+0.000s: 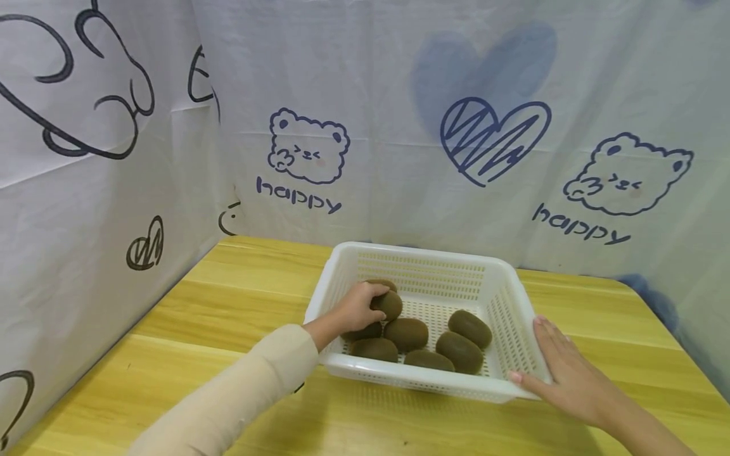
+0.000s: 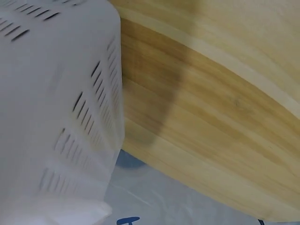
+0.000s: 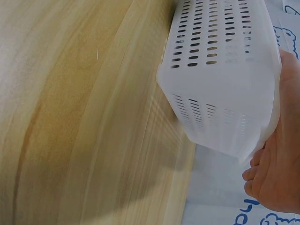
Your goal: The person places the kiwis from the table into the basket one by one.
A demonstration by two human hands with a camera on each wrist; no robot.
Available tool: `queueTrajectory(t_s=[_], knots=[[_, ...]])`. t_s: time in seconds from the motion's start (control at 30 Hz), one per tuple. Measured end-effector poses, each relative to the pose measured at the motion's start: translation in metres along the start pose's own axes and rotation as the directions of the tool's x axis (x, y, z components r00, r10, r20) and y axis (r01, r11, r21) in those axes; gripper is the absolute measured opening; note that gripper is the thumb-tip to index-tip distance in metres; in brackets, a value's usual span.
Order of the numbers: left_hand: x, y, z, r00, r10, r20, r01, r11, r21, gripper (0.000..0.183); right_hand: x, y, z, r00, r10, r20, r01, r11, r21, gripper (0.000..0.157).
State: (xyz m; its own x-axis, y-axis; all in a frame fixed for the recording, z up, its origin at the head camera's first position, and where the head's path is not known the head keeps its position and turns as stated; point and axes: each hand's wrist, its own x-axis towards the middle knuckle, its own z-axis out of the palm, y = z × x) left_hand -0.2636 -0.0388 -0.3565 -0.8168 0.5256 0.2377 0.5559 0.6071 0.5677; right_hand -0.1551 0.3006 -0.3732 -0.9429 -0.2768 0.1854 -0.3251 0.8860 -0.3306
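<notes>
A white perforated plastic basket [image 1: 422, 377] stands on the wooden table, holding several brown kiwis [image 1: 406, 334]. My left hand [image 1: 358, 307] reaches over its left side, thumb and fingers around a kiwi [image 1: 390, 306] near the back left. Another kiwi [image 1: 381, 284] shows just behind those fingers. At the basket's right end, my right hand [image 1: 570, 373] holds the rim, thumb on the front corner and fingers along the side. The right wrist view shows this hand [image 3: 281, 154] against the basket's outer edge [image 3: 276, 93]. The left wrist view has the basket's outer wall [image 2: 47, 103].
The yellow wood-grain table [image 1: 228, 304] extends on both sides of the basket. White cloth [image 1: 393, 126] printed with bears, hearts and lettering hangs behind the table, and another cloth wall [image 1: 74, 253] runs along its left edge.
</notes>
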Motion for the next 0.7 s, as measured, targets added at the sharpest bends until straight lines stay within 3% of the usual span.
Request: queueTrajectory(t_s=[0.23,0.43,0.57,0.7], knots=[[0.004,-0.003,0.001,0.997,-0.065,0.029,0.065,0.998,0.014,0.045,0.000,0.000,0.000,1.000,-0.004,-0.003,0.004,1.000,-0.008,0.095],[0.003,-0.004,-0.002,0.996,-0.082,0.024,0.082,0.997,0.009,0.046,0.001,-0.001,0.001,1.000,-0.010,-0.007,0.009,1.000,-0.014,0.095],[-0.001,-0.006,-0.008,0.997,-0.073,-0.009,0.072,0.997,-0.015,0.046,0.001,-0.002,0.000,1.000,-0.006,0.001,0.006,1.000,-0.012,0.096],[-0.008,-0.004,-0.018,0.995,-0.025,-0.098,0.027,0.999,0.023,0.044,0.001,-0.002,-0.003,1.000,0.001,0.019,-0.001,1.000,-0.013,0.097]])
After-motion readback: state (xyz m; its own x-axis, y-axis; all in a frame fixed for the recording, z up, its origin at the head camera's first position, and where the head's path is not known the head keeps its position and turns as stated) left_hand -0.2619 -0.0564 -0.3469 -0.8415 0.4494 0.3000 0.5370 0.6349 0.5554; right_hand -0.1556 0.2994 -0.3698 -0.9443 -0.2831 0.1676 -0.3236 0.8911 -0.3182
